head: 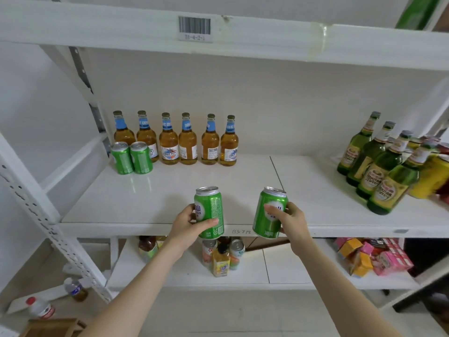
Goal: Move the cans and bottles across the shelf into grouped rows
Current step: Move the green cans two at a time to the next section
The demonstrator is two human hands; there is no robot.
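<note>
Head view. I see the left hand (192, 221) clamped on the left can (209, 210), fingers on its left side and thumb across its lower front. The can stands upright just right of the palm. The right hand (289, 221) is wrapped round the right can (268, 212), which tilts slightly and sits left of the palm. Both green cans are held in front of the lip of the shelf (145, 190), near the middle, apart from each other. At the back left stands a can pair (141, 158) (same green), just in front of six amber bottles (169, 147) in a row. Green bottles (386, 190) cluster far right.
</note>
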